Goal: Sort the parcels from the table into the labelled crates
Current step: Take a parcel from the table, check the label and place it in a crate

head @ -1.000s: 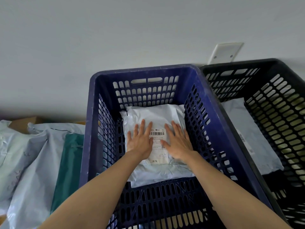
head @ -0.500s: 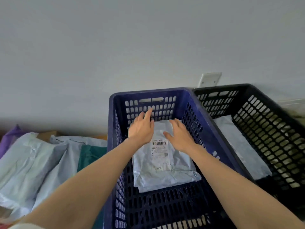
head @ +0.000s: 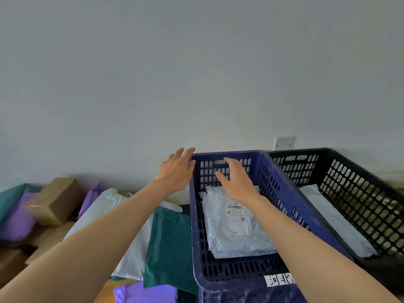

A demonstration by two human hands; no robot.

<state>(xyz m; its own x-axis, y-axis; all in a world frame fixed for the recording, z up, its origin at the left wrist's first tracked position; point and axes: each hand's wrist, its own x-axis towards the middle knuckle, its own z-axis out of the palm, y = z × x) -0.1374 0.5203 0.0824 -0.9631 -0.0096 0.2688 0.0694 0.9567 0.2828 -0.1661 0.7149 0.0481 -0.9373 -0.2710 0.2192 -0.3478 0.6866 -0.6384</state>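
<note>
R hand (head: 237, 182) splayed above crinkly poly parcel (head: 231, 235).

The blue crate (head: 251, 153) and the black crate (head: 360, 200) are hard moulded plastic lattice, and the blue one looks scuffed and dull. The pale mailer (head: 229, 237) in the blue crate is thin, crinkled plastic film with a soft sheen, and it bears a matt paper label (head: 236, 217). Beside the crates, the green mailer (head: 168, 248) is smoother film and the brown box (head: 56, 200) is matt cardboard.

Head view looks forward and down, close over blue crate (head: 273, 171).
</note>
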